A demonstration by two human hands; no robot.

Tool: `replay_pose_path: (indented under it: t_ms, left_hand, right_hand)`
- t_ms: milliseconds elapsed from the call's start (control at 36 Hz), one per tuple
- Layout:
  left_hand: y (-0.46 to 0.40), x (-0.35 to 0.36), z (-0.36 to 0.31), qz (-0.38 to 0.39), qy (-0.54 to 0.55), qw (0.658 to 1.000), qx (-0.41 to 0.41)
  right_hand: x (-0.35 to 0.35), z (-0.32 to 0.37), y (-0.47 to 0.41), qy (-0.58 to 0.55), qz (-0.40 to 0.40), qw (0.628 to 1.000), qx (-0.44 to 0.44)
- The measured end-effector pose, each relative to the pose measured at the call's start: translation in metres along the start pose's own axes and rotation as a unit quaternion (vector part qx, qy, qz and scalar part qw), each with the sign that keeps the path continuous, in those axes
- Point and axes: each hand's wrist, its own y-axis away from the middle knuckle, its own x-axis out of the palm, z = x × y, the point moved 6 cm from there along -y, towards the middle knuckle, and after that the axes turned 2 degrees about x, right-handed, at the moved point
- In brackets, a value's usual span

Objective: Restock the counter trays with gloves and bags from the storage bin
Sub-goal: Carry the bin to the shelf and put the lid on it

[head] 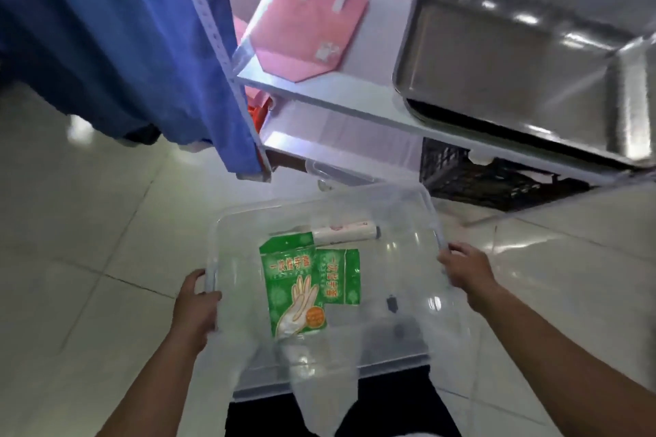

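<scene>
Clear plastic storage bin [408, 209] sits low in the centre of the frame, over the tiled floor [88, 241]; I read it as carried, though its underside is hidden; left hand [197, 305] is wrapped around the left rim, right hand [465, 268] is closed on the right rim, both gripping the bin and nothing else.

Inside, centre of frame: a green glove packet [301, 291] lying flat, with a second green packet overlapping its right edge; just above them a white roll of bags [346, 232] lying on its side; a loose clear bag [319, 383] droops over the near wall towards the bottom edge.

Upper right: steel tray [497, 53] on the shelf [337, 89], looking empty; a second tray overlaps it at the far right edge; pink tote [305, 28] at upper centre; blue cloth [124, 28] hangs at upper left.

Judgement: restocking not yet begun; the supplies are in the bin.

Risks: the frame is smeared, so the bin may be swinging; a tilt would send the roll rolling and the packets sliding; the drooping bag could slip out or snag the shelf edge; the far rim could strike the shelf lip if raised carelessly.
</scene>
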Motion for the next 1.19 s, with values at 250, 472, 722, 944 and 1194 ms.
replay_pose_path:
  t_ms: [250, 472, 722, 944, 1194]
  left_hand:
    - [-0.145, 0.055, 0.005, 0.097, -0.107, 0.988, 0.057]
    - [-0.269, 0.137, 0.029, 0.146, -0.091, 0.982, 0.073]
    - [-0.384, 0.212, 0.044, 0.155, -0.052, 0.976, 0.141]
    - [-0.443, 0.242, 0.054, 0.206, -0.023, 0.956, 0.206]
    - [-0.432, 0.250, 0.013, 0.106, -0.173, 0.927, 0.317]
  right_hand:
    - [0.087, -0.090, -0.018, -0.045, -0.053, 0.992, 0.107]
    - [0.179, -0.169, -0.124, -0.135, 0.011, 0.977, 0.167]
    - [0.247, -0.235, -0.260, -0.241, 0.052, 0.965, 0.092]
    - [0.267, -0.265, -0.339, -0.261, 0.125, 0.954, 0.077]
    - [0.251, -0.119, -0.312, -0.002, -0.252, 0.910, -0.328]
